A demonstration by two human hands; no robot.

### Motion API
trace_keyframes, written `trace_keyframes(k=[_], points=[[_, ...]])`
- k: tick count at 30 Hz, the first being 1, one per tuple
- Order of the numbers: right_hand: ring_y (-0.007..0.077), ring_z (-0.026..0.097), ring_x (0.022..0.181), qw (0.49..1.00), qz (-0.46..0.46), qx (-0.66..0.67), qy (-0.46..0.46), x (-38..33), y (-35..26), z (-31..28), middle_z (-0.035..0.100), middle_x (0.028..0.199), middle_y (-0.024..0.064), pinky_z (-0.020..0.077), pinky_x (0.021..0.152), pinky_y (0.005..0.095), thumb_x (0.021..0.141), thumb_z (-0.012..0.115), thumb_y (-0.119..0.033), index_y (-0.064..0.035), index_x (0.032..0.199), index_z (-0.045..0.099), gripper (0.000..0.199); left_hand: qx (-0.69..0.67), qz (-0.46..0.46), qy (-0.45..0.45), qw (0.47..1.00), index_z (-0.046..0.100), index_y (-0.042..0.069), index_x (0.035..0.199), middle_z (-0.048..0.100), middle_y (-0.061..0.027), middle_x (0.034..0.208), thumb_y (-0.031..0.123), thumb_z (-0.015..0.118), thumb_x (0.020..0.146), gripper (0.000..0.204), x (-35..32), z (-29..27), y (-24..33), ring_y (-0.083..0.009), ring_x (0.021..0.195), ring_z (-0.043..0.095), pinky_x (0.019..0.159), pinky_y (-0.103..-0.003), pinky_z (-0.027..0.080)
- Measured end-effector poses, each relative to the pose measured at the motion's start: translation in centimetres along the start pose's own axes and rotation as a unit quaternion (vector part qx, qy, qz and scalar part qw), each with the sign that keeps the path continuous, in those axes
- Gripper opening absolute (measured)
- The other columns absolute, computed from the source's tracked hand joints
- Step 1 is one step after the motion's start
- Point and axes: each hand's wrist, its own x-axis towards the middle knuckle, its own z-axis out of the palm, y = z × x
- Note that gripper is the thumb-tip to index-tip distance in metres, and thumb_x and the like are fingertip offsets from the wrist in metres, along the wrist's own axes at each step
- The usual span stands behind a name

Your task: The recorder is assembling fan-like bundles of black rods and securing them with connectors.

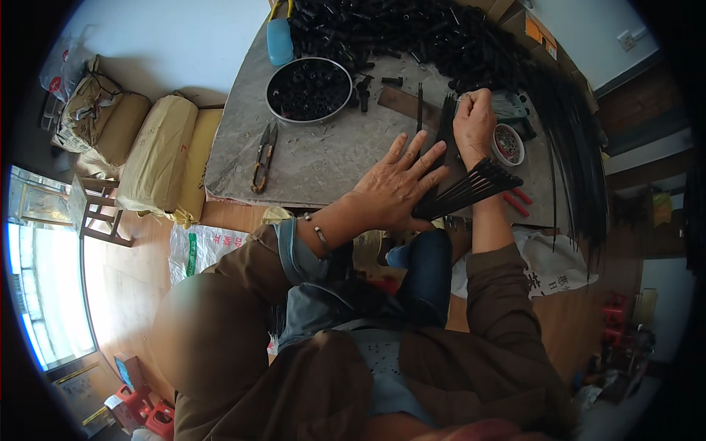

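My left hand lies flat with its fingers spread over a fanned bundle of thin black rods near the table's front edge. The rods' ends stick out on both sides of that hand. Just beyond the bundle, my right hand is raised with its fingers pinched closed. Whatever it holds, if anything, is too small to make out. Beside the right wrist stands a small white bowl with little metal pieces in it. Red tool handles show to the right of my right forearm.
A round metal-rimmed bowl holds small black parts. Snips lie at the table's left. Black tubular pieces are heaped along the back. Long black rods hang over the right edge. Wrapped bales and a wooden stool stand left.
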Motion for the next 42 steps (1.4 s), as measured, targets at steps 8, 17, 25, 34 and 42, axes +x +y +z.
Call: trace_keyframes(k=[8, 17, 25, 34, 42], points=[[0.0388, 0.061, 0.07, 0.999, 0.014, -0.038, -0.029, 0.4, 0.2, -0.2, 0.059, 0.074, 0.0173, 0.0471, 0.061, 0.042, 0.09, 0.054, -0.01, -0.0039, 0.087, 0.05, 0.008, -0.006, -0.01, -0.012, 1.0, 0.043, 0.005, 0.137, 0.019, -0.0201, 0.153, 0.063, 0.068, 0.067, 0.095, 0.3, 0.0, 0.0, -0.0401, 0.142, 0.015, 0.116, -0.05, 0.016], [0.0092, 0.057, 0.062, 0.966, 0.165, 0.129, -0.148, 2.7, -0.8, -2.5, 0.067, 0.086, 0.0038, 0.0472, 0.058, 0.0239, 0.09, 0.058, -0.008, -0.0029, 0.108, 0.065, 0.019, -0.024, -0.012, 0.013, 1.0, 0.043, -0.003, 0.134, 0.025, -0.0246, 0.149, 0.064, 0.067, 0.069, 0.096, 0.0, 0.1, -0.1, -0.0388, 0.142, 0.017, 0.116, -0.048, 0.016], [0.008, 0.055, 0.059, 0.96, 0.106, 0.108, -0.234, 3.6, 0.5, -0.7, 0.065, 0.077, 0.0033, 0.0454, 0.055, 0.0234, 0.089, 0.06, -0.011, -0.0014, 0.103, 0.067, 0.018, -0.017, -0.013, -0.005, 1.0, 0.04, -0.001, 0.137, 0.025, -0.0226, 0.15, 0.067, 0.064, 0.071, 0.098, 0.1, 0.2, -0.1, -0.0366, 0.142, 0.017, 0.116, -0.049, 0.015], [0.0102, 0.056, 0.062, 0.967, 0.101, 0.083, -0.217, 3.7, 0.6, 0.6, 0.065, 0.074, 0.0043, 0.0457, 0.059, 0.0256, 0.087, 0.064, -0.018, 0.0002, 0.094, 0.066, 0.019, -0.003, -0.016, 0.003, 1.0, 0.04, 0.004, 0.139, 0.024, -0.0224, 0.15, 0.067, 0.065, 0.068, 0.098, 0.1, 0.4, 0.0, -0.0367, 0.142, 0.018, 0.113, -0.055, 0.016], [0.0227, 0.061, 0.067, 0.977, 0.086, 0.015, -0.193, 2.9, 0.5, 1.0, 0.063, 0.073, 0.014, 0.0469, 0.066, 0.0339, 0.086, 0.064, -0.023, 0.0021, 0.085, 0.062, 0.026, -0.002, -0.026, 0.009, 1.0, 0.04, 0.008, 0.14, 0.024, -0.0229, 0.15, 0.069, 0.066, 0.066, 0.099, -0.1, 0.3, -0.1, -0.0377, 0.142, 0.018, 0.112, -0.058, 0.015]])
